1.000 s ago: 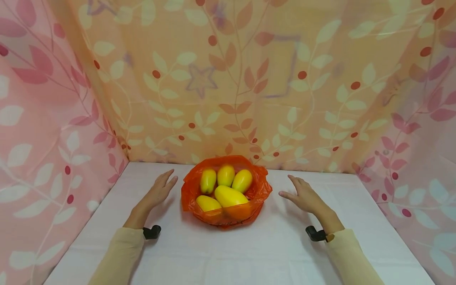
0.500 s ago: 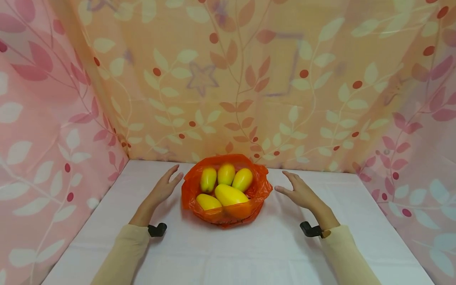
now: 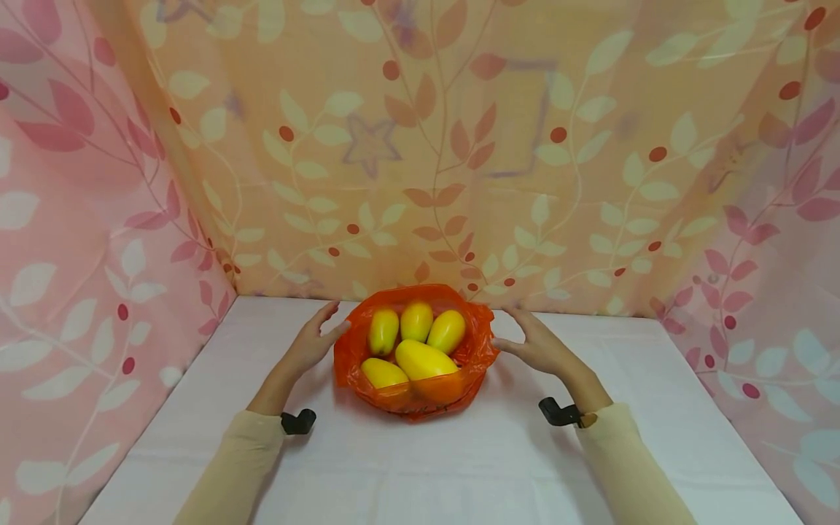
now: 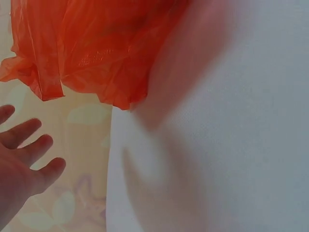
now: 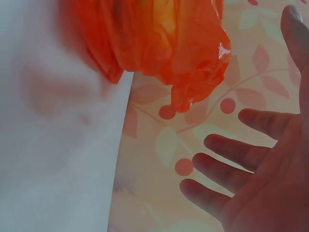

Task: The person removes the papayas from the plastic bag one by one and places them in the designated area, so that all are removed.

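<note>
An orange-red plastic bag (image 3: 482, 357) stands on the white table with its mouth spread wide. Several yellow mangoes (image 3: 425, 360) lie inside it. My left hand (image 3: 308, 348) is at the bag's left side, its thumb overlapping the rim in the head view. On the opposite side, my right hand (image 3: 546, 348) has its thumb right at the bag's edge. Both wrist views show fingers spread, with a gap between the left hand (image 4: 21, 159) and the bag (image 4: 106, 53), and likewise between the right hand (image 5: 256, 179) and the bag (image 5: 154, 43). Neither hand holds anything.
A white cloth (image 3: 407, 470) covers the table. Behind it hangs a yellow-orange leaf-patterned curtain (image 3: 479, 219), with pink patterned curtains (image 3: 72, 292) along both sides. Black wrist cameras (image 3: 560, 412) stick out inward from each wrist.
Both hands have moved inward towards the bag, the left one rightward and the right one leftward. The bag and mangoes have stayed in place.
</note>
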A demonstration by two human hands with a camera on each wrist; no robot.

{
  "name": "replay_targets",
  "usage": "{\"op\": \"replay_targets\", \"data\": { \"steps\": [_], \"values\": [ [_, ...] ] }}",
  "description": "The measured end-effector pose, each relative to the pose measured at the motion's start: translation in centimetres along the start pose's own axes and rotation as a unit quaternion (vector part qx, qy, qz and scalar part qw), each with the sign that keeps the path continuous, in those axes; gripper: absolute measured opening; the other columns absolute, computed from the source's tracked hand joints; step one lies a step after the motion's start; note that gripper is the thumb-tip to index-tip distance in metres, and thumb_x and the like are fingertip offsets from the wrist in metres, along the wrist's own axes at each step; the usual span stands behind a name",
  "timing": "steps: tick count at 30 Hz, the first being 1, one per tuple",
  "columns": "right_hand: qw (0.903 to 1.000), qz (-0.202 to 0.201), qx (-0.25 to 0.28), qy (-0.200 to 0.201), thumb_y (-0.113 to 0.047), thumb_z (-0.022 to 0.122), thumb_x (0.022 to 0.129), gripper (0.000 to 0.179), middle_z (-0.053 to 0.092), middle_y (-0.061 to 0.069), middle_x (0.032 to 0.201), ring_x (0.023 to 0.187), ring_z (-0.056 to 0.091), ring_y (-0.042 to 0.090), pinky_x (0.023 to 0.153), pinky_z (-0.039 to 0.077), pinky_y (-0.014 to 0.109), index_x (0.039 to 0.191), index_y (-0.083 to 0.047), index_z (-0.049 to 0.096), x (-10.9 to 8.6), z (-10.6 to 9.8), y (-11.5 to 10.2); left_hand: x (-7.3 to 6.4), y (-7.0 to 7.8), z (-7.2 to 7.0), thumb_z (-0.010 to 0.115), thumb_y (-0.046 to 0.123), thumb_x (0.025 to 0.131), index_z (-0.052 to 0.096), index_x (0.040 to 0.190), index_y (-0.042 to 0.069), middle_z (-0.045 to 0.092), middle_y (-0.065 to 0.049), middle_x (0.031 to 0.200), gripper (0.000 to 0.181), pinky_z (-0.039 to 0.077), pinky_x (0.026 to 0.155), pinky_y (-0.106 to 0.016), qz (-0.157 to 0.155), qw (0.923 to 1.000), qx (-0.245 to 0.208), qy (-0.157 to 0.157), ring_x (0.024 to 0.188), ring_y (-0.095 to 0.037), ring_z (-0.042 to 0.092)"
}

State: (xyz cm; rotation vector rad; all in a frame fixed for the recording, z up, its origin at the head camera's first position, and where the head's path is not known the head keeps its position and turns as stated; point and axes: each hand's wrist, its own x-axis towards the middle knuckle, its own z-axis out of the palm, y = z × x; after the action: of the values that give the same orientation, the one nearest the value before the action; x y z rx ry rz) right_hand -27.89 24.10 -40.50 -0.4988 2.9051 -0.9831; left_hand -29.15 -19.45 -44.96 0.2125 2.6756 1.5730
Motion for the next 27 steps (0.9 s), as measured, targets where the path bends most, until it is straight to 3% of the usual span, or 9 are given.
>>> {"op": "replay_targets", "data": {
  "steps": [9, 15, 20, 27],
  "values": [
    [0.9995, -0.022, 0.021, -0.002, -0.048, 0.070, 0.085, 0.076, 0.039, 0.016, 0.153, 0.140, 0.037, 0.041, 0.108, 0.031, 0.069, 0.149, -0.023, 0.038, 0.5, 0.3, -1.4, 0.2, 0.2, 0.5, 0.063, 0.041, 0.092, 0.027, 0.155, 0.013, 0.032, -0.018, 0.157, 0.078, 0.019, 0.117, -0.063, 0.024, 0.9997, -0.011, 0.002, 0.146, -0.038, 0.026],
    [0.9972, -0.063, 0.040, -0.001, -0.050, 0.070, 0.085, 0.065, 0.044, 0.001, 0.151, 0.140, 0.039, 0.033, 0.111, 0.029, 0.066, 0.143, -0.031, 0.046, 1.2, 0.6, -2.4, 0.3, 0.5, 1.1, 0.065, 0.039, 0.092, 0.025, 0.155, 0.013, 0.035, -0.017, 0.156, 0.079, 0.019, 0.119, -0.060, 0.030, 0.9994, -0.012, 0.015, 0.146, -0.037, 0.027],
    [0.9961, -0.074, 0.048, -0.006, -0.048, 0.070, 0.086, 0.063, 0.046, 0.004, 0.149, 0.139, 0.041, 0.036, 0.111, 0.032, 0.064, 0.140, -0.025, 0.049, 2.0, 0.9, -3.5, 0.4, 0.9, 1.3, 0.066, 0.036, 0.092, 0.026, 0.155, 0.012, 0.037, -0.019, 0.154, 0.078, 0.022, 0.118, -0.059, 0.039, 0.9989, -0.014, 0.023, 0.145, -0.037, 0.030],
    [0.9968, -0.061, 0.041, -0.033, -0.054, 0.068, 0.085, 0.082, 0.039, 0.011, 0.154, 0.141, 0.038, 0.037, 0.113, 0.032, 0.060, 0.148, -0.011, 0.040, 2.7, 1.6, -5.7, 0.7, 0.8, 2.0, 0.066, 0.030, 0.092, 0.027, 0.155, 0.013, 0.040, -0.021, 0.152, 0.075, 0.026, 0.115, -0.062, 0.056, 0.9978, -0.024, 0.027, 0.142, -0.039, 0.033]
  ]
}}
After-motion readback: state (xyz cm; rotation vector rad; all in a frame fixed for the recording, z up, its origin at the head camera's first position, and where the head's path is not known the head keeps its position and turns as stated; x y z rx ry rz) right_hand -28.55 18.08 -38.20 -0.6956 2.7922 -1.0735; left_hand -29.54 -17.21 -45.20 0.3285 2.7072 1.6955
